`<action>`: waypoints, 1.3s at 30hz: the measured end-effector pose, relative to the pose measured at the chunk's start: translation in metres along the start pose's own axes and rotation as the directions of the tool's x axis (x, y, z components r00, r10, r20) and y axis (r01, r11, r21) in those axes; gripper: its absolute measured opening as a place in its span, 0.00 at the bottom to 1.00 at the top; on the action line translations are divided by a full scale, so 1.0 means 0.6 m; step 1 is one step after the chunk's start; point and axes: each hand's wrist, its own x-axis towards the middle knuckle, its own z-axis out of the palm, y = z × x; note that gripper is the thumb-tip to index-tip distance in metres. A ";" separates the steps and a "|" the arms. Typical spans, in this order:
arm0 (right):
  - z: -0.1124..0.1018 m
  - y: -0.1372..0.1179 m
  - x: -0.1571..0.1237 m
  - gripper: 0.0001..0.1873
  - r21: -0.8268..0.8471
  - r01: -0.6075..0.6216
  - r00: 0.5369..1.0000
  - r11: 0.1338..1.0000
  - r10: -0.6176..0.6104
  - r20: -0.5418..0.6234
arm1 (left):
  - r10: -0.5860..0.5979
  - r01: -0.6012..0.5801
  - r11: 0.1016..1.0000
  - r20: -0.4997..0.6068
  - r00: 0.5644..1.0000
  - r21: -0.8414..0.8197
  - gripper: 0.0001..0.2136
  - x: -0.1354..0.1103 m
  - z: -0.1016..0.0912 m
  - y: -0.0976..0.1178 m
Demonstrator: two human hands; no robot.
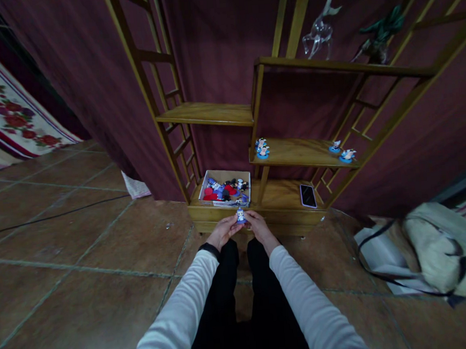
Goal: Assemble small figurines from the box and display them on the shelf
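Note:
Between my two hands is a small blue and white figurine (240,216), held upright in front of the shelf unit. The fingers of my left hand (224,230) close on its left side, and those of my right hand (258,223) on its right side. Just beyond them, an open cardboard box (230,176) sits on the lowest shelf, with several red, blue and black figurines (222,190) jumbled inside. On the shelf above stand small figurines on blue bases, a group at the left end (262,149) and others at the right end (348,156).
A phone (308,196) lies on the lowest shelf at the right. Higher up stand a clear glass deer (319,34) and a dark green ornament (381,34). Bags (432,245) rest on the tiled floor at the right. A black cable (54,215) crosses the floor at the left.

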 end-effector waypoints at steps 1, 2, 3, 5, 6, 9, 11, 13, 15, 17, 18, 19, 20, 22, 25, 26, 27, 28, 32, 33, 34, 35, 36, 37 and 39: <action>-0.001 0.000 0.001 0.18 0.003 -0.012 1.000 1.000 0.012 0.011 | 0.001 -0.001 1.000 0.003 1.000 0.002 0.05 0.000 -0.001 0.000; -0.003 0.000 0.001 0.18 0.003 -0.022 1.000 1.000 0.022 0.021 | 0.000 0.000 1.000 0.004 1.000 0.005 0.05 -0.001 -0.002 0.000; -0.004 0.000 0.002 0.18 0.003 -0.026 0.999 1.000 0.026 0.025 | -0.001 0.001 1.000 0.002 1.000 0.009 0.04 -0.001 -0.002 -0.001; -0.005 0.000 0.002 0.18 0.003 -0.023 0.999 1.000 0.023 0.022 | -0.001 0.002 1.000 -0.015 1.000 0.021 0.04 -0.001 -0.001 -0.001; -0.005 0.000 0.002 0.18 0.001 -0.021 1.000 1.000 0.021 0.018 | -0.001 0.001 1.000 -0.029 1.000 0.028 0.04 -0.001 0.000 -0.001; -0.004 0.000 0.002 0.17 -0.005 -0.019 1.000 1.000 0.019 0.003 | 0.004 -0.002 0.999 -0.062 0.998 0.035 0.04 0.002 0.003 -0.002; -0.002 0.001 0.003 0.17 0.000 -0.018 1.000 1.000 0.018 -0.008 | 0.007 -0.005 1.000 -0.062 0.998 0.025 0.04 0.003 0.004 -0.003; 0.000 0.002 0.004 0.17 0.023 -0.013 1.000 1.000 0.014 -0.026 | 0.015 -0.015 1.000 -0.053 0.998 0.003 0.03 0.002 0.005 -0.003; 0.001 0.002 0.004 0.17 0.055 -0.011 0.999 0.998 0.014 -0.050 | 0.024 -0.026 0.999 -0.043 0.999 -0.028 0.04 0.001 0.005 -0.002; 0.003 0.001 0.003 0.17 0.084 -0.021 0.997 0.996 0.026 -0.066 | 0.027 -0.029 0.998 -0.035 0.999 -0.055 0.04 -0.002 0.005 -0.001; 0.003 0.001 0.002 0.17 0.094 -0.028 0.997 0.995 0.035 -0.069 | 0.024 -0.026 0.998 -0.032 0.999 -0.063 0.04 -0.003 0.004 -0.001; 0.003 0.000 0.002 0.17 0.101 -0.036 0.997 0.994 0.043 -0.069 | 0.021 -0.023 0.997 -0.029 0.999 -0.068 0.04 -0.004 0.004 0.000; 0.002 0.000 0.002 0.16 0.105 -0.042 0.996 0.994 0.050 -0.069 | 0.018 -0.020 0.997 -0.027 0.999 -0.070 0.04 -0.004 0.004 0.000; 0.001 -0.001 0.001 0.15 0.109 -0.052 0.996 0.993 0.060 -0.070 | 0.011 -0.012 0.998 -0.018 1.000 -0.065 0.04 -0.005 0.004 0.001; 0.000 0.000 0.002 0.14 0.112 -0.061 0.995 0.992 0.069 -0.077 | 0.003 -0.003 0.998 -0.014 1.000 -0.055 0.04 -0.004 0.004 0.001; 0.000 0.000 0.003 0.14 0.109 -0.061 0.995 0.992 0.070 -0.077 | -0.002 0.001 0.999 -0.018 1.000 -0.053 0.04 -0.004 0.004 0.000; 0.001 0.001 0.003 0.14 0.105 -0.059 0.995 0.993 0.067 -0.079 | -0.005 0.003 0.999 -0.027 1.000 -0.053 0.04 -0.003 0.005 0.000; 0.001 0.001 0.003 0.14 0.101 -0.054 0.995 0.993 0.062 -0.081 | -0.007 0.005 0.999 -0.037 0.999 -0.054 0.04 -0.003 0.005 0.000; 0.002 0.002 0.004 0.14 0.119 -0.033 0.994 0.992 0.045 -0.099 | 0.006 -0.010 0.997 -0.050 0.999 -0.076 0.04 -0.004 0.008 0.000; 0.002 0.002 0.004 0.14 0.127 -0.032 0.993 0.991 0.046 -0.106 | 0.009 -0.013 0.997 -0.045 0.999 -0.082 0.05 -0.005 0.008 0.000; 0.003 0.002 0.004 0.14 0.131 -0.033 0.993 0.991 0.048 -0.112 | 0.010 -0.013 0.996 -0.039 0.999 -0.086 0.05 -0.005 0.008 0.000; 0.003 0.002 0.005 0.14 0.131 -0.033 0.992 0.991 0.049 -0.118 | 0.009 -0.012 0.996 -0.033 0.999 -0.089 0.06 -0.005 0.008 0.000; 0.003 0.003 0.005 0.14 0.128 -0.033 0.991 0.991 0.049 -0.124 | 0.008 -0.010 0.996 -0.028 1.000 -0.090 0.06 -0.005 0.007 -0.001; 0.003 0.004 0.006 0.13 0.122 -0.033 0.991 0.992 0.048 -0.126 | 0.008 -0.010 0.996 -0.023 1.000 -0.090 0.06 -0.005 0.007 -0.001; 0.003 0.005 0.007 0.13 0.107 -0.027 0.991 0.994 0.041 -0.130 | 0.009 -0.011 0.996 -0.020 1.000 -0.091 0.07 -0.005 0.008 -0.001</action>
